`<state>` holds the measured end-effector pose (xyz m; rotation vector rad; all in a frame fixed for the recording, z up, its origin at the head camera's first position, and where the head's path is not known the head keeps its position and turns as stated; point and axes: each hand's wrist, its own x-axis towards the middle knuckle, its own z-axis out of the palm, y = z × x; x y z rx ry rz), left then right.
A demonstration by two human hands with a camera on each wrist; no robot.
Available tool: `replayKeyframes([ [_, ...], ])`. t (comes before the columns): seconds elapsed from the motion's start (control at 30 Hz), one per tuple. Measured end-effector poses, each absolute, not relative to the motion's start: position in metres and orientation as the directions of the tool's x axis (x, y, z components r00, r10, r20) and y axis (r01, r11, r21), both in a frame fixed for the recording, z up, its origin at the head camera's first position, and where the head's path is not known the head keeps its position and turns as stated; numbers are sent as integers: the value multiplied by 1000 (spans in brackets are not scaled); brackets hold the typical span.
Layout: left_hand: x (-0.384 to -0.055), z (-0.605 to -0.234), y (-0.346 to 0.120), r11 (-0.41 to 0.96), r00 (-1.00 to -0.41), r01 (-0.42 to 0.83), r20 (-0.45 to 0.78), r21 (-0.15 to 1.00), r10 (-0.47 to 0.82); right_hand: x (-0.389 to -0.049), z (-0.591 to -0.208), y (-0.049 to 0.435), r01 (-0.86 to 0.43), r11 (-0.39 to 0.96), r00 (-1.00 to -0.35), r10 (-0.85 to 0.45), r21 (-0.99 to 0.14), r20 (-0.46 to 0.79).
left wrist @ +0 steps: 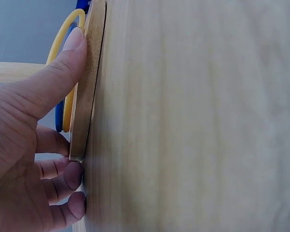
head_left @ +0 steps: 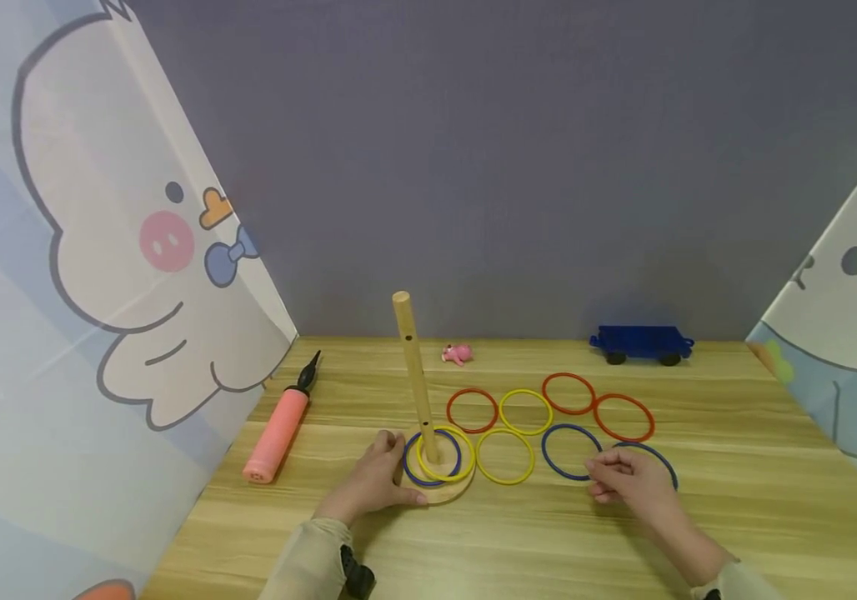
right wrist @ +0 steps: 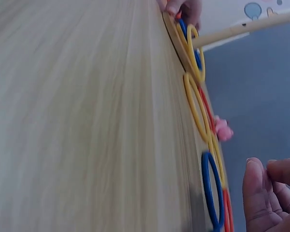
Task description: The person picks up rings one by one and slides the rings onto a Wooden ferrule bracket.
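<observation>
A wooden peg stand [head_left: 417, 375] with a round base rises at the table's middle. One blue ring [head_left: 407, 471] and one yellow ring [head_left: 473, 450] lie round its peg. My left hand [head_left: 372, 479] grips the base's left edge; in the left wrist view, the thumb [left wrist: 63, 72] lies across the rim. My right hand [head_left: 634, 483] hovers by two blue rings, one on its left [head_left: 546, 454] and one partly hidden behind it [head_left: 664, 462]. In the right wrist view, its thumb and forefinger [right wrist: 282, 171] come close together, with nothing visible between them.
Right of the stand lie two yellow rings [head_left: 505, 482] and several red rings [head_left: 449, 408]. Behind them are a small pink toy animal [head_left: 458, 354] and a blue toy wagon [head_left: 642, 342]. A pink hand pump [head_left: 277, 437] lies at left. Grey and printed panels border the table.
</observation>
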<state>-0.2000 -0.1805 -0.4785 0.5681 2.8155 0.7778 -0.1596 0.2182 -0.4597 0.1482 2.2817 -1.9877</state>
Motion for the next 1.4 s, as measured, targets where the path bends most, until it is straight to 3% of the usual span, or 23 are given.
replayKeyframes([
  [0.37,-200,-476,-181,793,-915,300,-75,531,397,-145,-466,274,118,105,-987,118,-987,-106],
  [0.9,-200,-478,-181,791,-910,319,-65,523,409,-157,-473,330,219,377,-966,211,-900,-146],
  [1.2,-200,-478,-180,796,-913,321,-56,512,405,-163,-476,335,302,504,-953,179,-809,-244],
  [1.4,-201,-481,-181,801,-913,320,-61,506,403,-166,-474,332,291,588,-957,162,-755,-242],
])
